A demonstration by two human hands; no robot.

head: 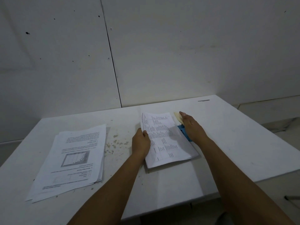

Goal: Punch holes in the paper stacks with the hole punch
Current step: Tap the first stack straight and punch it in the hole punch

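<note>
Counter (227, 143): matt white, smooth, speckled with brownish stains. Both paper stacks, left (73, 156) and centre (165, 140): matt white printed sheets. Hole punch (184, 129): blue body, cream handle, looks plastic, dull finish. Wall (162, 46): matt white panels

A bare, dim room used as a makeshift paperwork spot. A plain white table (227, 135) stands against pale panelled walls (178, 46) at 12 o'clock, pocked with small dark holes; printed paper stacks (73, 159) lie at 9 o'clock; pale floor (267, 112) at 3 o'clock.
</note>
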